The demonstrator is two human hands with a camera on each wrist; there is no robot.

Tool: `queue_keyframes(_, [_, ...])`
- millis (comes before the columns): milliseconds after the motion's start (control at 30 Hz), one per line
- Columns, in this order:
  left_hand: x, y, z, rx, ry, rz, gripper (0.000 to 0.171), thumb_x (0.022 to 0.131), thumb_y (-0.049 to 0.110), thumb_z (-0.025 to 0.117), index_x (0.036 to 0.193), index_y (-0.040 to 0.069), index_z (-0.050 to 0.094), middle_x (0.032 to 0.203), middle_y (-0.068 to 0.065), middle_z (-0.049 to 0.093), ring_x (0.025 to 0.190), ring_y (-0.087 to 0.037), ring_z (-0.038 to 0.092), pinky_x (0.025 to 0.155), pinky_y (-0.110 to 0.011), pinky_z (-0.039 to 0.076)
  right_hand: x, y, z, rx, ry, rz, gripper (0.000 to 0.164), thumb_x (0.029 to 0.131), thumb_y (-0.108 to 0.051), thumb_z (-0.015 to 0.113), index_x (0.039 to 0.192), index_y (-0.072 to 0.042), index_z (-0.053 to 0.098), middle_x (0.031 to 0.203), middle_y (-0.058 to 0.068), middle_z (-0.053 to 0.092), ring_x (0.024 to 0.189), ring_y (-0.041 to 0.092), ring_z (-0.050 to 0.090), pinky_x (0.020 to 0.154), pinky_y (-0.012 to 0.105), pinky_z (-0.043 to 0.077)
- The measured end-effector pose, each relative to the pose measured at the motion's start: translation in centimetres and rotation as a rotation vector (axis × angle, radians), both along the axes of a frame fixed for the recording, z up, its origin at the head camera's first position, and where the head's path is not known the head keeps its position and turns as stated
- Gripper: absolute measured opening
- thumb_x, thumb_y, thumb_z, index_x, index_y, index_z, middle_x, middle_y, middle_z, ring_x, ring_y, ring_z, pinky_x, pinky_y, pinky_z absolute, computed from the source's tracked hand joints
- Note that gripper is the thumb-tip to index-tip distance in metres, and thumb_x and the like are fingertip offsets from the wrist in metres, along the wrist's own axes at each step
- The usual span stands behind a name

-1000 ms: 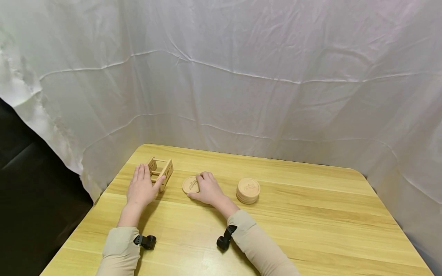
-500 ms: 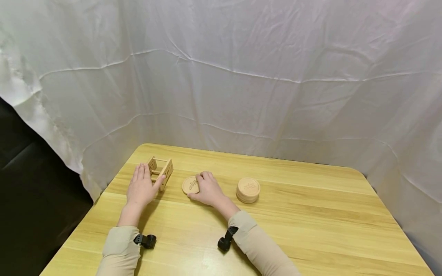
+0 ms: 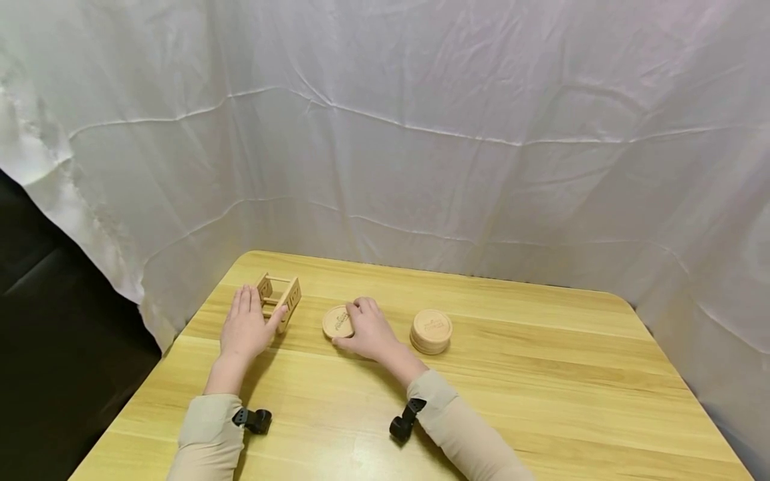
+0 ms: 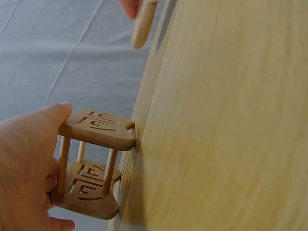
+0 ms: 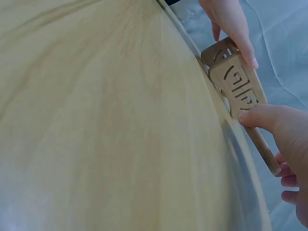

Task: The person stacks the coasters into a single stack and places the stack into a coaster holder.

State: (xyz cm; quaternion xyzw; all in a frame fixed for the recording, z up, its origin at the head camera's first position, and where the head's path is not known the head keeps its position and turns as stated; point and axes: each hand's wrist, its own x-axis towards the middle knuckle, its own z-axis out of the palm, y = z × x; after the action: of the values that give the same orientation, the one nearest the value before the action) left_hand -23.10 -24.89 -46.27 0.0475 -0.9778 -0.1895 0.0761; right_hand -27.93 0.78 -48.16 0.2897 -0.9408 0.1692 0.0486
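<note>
A small wooden coaster rack [image 3: 291, 302] with cut-out side panels stands on the left of the table. My left hand [image 3: 245, 329] grips it, thumb on one panel and fingers on the other; in the left wrist view, dowels join the rack's panels [image 4: 96, 127]. To the right, my right hand [image 3: 369, 334] pinches a round wooden coaster [image 3: 337, 323] with dark lettering on top. Seen edge-on in the right wrist view, this coaster [image 5: 262, 150] sits between thumb and fingers. In the left wrist view a shadow lies beside the coaster [image 4: 144, 25].
A stack of round wooden coasters [image 3: 432, 331] stands right of my right hand. The wood-grain table [image 3: 541, 374] has rounded far corners. A pale curtain [image 3: 385, 167] hangs behind it, and something black [image 3: 54, 321] shows at far left.
My right hand has shifted slightly right with the coaster in its grip. The left hand and the rack have stayed in place.
</note>
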Motion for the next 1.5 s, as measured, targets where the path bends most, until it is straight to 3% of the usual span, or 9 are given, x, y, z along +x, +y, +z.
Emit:
queue_keyframes(733, [-0.1,0.0,-0.1,-0.006,-0.001,0.006,0.094,0.099,0.062,0.03,0.149,-0.016,0.01,0.157,-0.036,0.003,0.147,-0.051,0.003,0.122,-0.059,0.006,1.3,3.7,0.6,-0.059,0.134,0.025,0.085,0.079,-0.052,0.073,0.141,0.001,0.048,0.131,0.015,0.052,0.127,0.028,0.047,0.111,0.04,0.043])
queue_keyframes(1133, [-0.1,0.0,-0.2,-0.012,0.001,0.007,0.091,0.1,0.058,0.034,0.149,-0.015,0.01,0.157,-0.035,0.004,0.147,-0.051,0.004,0.122,-0.059,0.006,2.3,5.2,1.5,-0.118,0.07,-0.015,0.088,0.077,-0.052,0.075,0.142,-0.001,0.046,0.136,0.015,0.049,0.129,0.028,0.045,0.112,0.043,0.041])
queue_keyframes(1500, [-0.3,0.1,-0.3,-0.01,-0.001,0.002,0.091,0.1,0.057,0.034,0.149,-0.015,0.009,0.157,-0.036,0.004,0.147,-0.051,0.003,0.122,-0.059,0.005,2.7,7.1,1.8,-0.161,0.102,-0.044,0.088,0.074,-0.05,0.079,0.139,-0.001,0.048,0.134,0.016,0.05,0.128,0.029,0.045,0.113,0.043,0.041])
